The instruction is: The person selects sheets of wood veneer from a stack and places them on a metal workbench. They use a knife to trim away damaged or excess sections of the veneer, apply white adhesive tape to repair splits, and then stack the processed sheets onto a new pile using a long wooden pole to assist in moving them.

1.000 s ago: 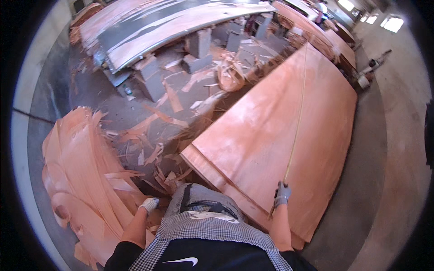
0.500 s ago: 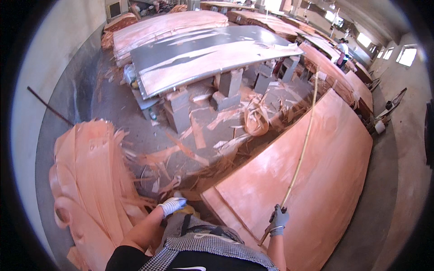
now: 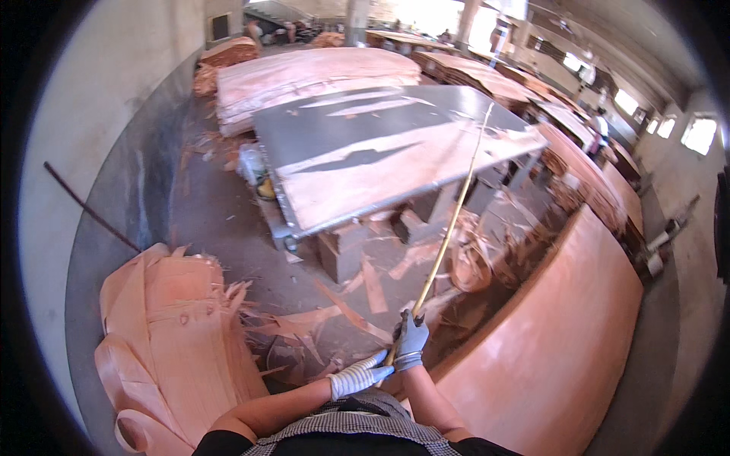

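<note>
My right hand (image 3: 411, 340), in a grey-blue work glove, is closed around a long thin bamboo pole (image 3: 450, 232) near its lower end. The pole slants up and away, its far tip overlapping the grey-topped table in the view. My left hand (image 3: 359, 375) wears a white striped glove with blue fingertips. Its fingers are stretched out and reach the pole's butt just below my right hand; whether they touch it is hard to tell. To my right lies a broad stack of reddish wood veneer sheets (image 3: 544, 334).
A bundle of veneer strips (image 3: 182, 342) stands at my left. Ahead, the grey-topped table (image 3: 334, 186) on blocks bears pale veneer pieces. Veneer scraps (image 3: 372, 285) litter the floor. Further stacks (image 3: 319, 72) stand behind, and a rod (image 3: 91, 205) leans on the left wall.
My right hand has swung the pole leftward, off the right-hand veneer stack. My left hand has come rightward to the pole's lower end. The view has tilted up.
</note>
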Available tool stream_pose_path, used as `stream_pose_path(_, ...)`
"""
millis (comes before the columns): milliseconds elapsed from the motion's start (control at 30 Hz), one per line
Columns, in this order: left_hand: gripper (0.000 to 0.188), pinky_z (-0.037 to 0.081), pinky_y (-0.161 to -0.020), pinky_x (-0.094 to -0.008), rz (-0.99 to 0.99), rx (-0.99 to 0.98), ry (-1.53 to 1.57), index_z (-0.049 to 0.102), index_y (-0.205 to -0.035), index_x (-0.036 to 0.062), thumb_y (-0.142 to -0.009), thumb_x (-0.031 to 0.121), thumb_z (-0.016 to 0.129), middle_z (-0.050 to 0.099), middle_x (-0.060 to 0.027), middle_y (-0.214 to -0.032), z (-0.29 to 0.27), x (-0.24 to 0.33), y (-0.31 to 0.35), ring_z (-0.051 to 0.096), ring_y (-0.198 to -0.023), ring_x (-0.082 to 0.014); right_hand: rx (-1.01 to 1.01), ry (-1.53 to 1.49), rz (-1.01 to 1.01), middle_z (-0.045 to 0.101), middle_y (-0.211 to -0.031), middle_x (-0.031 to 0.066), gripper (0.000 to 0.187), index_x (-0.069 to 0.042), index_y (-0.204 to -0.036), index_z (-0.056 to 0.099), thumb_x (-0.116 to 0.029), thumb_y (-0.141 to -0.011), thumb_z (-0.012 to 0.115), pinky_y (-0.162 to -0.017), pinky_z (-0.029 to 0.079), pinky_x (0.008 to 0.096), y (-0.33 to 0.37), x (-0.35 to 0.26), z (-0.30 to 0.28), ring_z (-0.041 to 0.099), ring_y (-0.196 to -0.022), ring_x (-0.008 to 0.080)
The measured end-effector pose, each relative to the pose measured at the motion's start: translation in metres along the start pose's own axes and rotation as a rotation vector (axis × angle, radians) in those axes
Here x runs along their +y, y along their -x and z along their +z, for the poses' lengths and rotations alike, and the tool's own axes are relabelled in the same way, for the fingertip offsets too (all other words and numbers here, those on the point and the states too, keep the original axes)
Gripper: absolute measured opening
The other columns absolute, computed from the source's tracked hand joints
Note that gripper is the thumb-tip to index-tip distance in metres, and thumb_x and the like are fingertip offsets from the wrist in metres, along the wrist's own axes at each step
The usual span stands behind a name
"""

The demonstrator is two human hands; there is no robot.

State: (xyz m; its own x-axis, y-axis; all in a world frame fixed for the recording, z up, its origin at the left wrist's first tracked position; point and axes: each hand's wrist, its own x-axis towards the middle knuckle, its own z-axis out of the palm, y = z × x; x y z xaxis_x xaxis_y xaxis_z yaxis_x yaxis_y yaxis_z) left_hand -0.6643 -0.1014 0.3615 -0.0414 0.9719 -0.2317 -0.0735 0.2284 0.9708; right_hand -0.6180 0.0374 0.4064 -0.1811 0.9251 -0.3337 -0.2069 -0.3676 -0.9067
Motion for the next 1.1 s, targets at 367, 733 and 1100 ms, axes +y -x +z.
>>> stream_pose_path(367, 0.033, 0.046, -0.05, -0.0232, -0.29, 0.374, -0.081, 0.055, -0.118, 0.0048, -0.087, 0.018, 0.06, 0.059, 0.002, -0.077, -0.277, 0.053, 0.018, 0.053, -0.06, -0.0078, -0.632, 0.638, -0.18, 0.059, -0.064, 0.0055, 0.025, -0.005, -0.096, 0.06, -0.028, -0.088, 0.06, -0.049, 0.045, 0.0247, -0.105, 0.102, 0.173, 0.054, -0.052, 0.0094)
stream_pose_path(733, 0.045, 0.049, -0.06, -0.0259, -0.322, 0.562, -0.272, 0.047, -0.125, -0.0025, -0.087, 0.019, 0.056, 0.061, -0.0069, -0.089, -0.537, 0.087, 0.002, 0.056, -0.069, -0.0109, -0.378, 1.751, -0.784, 0.052, -0.109, 0.0124, 0.039, -0.019, -0.121, 0.047, -0.011, -0.082, 0.049, -0.066, 0.053, 0.0403, -0.318, 0.092, 0.336, 0.059, -0.089, 0.0302)
stream_pose_path(1100, 0.034, 0.046, -0.055, -0.0217, -0.357, 0.361, -0.073, 0.052, -0.121, 0.0008, -0.089, 0.01, 0.054, 0.059, -0.0016, -0.078, -0.756, 0.101, -0.067, 0.051, -0.061, -0.0059, -0.212, 1.708, -0.582, 0.058, -0.094, 0.007, 0.014, -0.013, -0.089, 0.062, -0.016, -0.081, 0.052, -0.072, 0.051, 0.0389, -0.347, 0.085, 0.39, 0.057, -0.092, 0.0279)
